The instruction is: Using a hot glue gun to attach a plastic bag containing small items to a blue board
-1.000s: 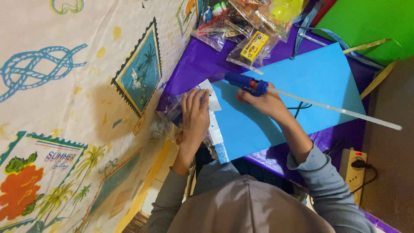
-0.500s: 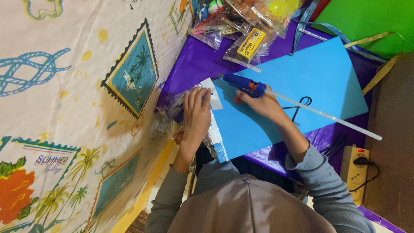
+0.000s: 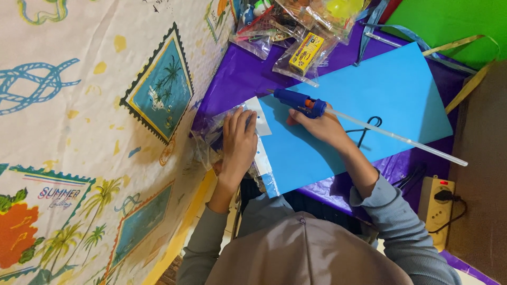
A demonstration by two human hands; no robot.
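Right hand (image 3: 319, 126) clenched round the blue glue gun (image 3: 298, 101), nozzle aimed past the fingertips at the near edge of the blue paper (image 3: 380, 100), clear glue stick (image 3: 401, 140) trailing behind the wrist. Left hand (image 3: 237, 140) lies flat, fingers spread and gripping nothing, pinning a clear plastic sleeve (image 3: 261, 174) against the purple worktop (image 3: 237, 79), seemingly to keep it from sliding
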